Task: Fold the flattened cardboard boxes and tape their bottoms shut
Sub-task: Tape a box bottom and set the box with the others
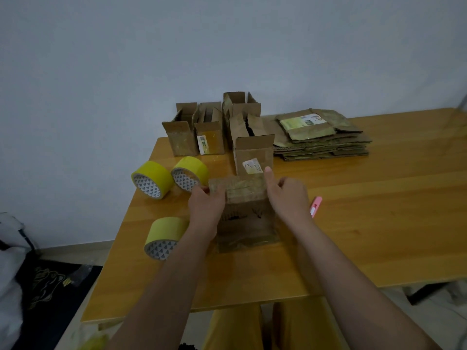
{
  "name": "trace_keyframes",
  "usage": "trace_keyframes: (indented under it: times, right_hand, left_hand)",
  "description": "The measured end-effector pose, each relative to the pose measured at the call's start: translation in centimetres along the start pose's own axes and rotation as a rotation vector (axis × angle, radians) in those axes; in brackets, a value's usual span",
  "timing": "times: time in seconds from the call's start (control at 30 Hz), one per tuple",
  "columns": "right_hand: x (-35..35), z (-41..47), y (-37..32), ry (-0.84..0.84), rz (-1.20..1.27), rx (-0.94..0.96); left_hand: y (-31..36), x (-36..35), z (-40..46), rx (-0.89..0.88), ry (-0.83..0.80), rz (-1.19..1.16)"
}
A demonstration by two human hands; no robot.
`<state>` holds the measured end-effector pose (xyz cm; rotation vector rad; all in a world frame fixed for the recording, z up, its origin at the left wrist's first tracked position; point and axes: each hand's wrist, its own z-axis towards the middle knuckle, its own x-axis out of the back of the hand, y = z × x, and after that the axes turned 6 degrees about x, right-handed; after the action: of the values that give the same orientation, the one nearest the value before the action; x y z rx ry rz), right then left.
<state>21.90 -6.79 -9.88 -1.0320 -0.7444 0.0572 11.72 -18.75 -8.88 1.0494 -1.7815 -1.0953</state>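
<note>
Head camera looks down on a wooden table (353, 223), where a small cardboard box (246, 218) stands near the front edge, between the two hands. Left hand (206, 205) holds the box at its upper left corner, the fingers curled round the edge of the top flap. Right hand (288, 198) grips the upper right side, with the other fingers curled and the index finger stretched straight up along the flap. So the box sits directly between both grips, and its top part is pressed between them. Clear tape shines across its upper face.

Just behind it stands a folded box with a white label (254, 157), and further back a group of open boxes (202, 132). A stack of flattened boxes (321, 137) lies at the back right. Three yellow tape rolls (153, 179) lie left of the hands. A pink cutter (316, 205) lies just right of the right wrist.
</note>
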Motion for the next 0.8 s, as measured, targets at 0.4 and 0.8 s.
trace_keyframes:
  times: [0.4,0.8]
  right_hand:
    - [0.5,-0.3,-1.0,-0.163,-0.115,-0.049]
    - [-1.2,0.9,-1.2,-0.071,-0.242,-0.142]
  left_hand:
    - [0.5,-0.8,0.2,0.029,-0.055,-0.002]
    - [0.0,-0.3,0.5,-0.075,0.188,0.173]
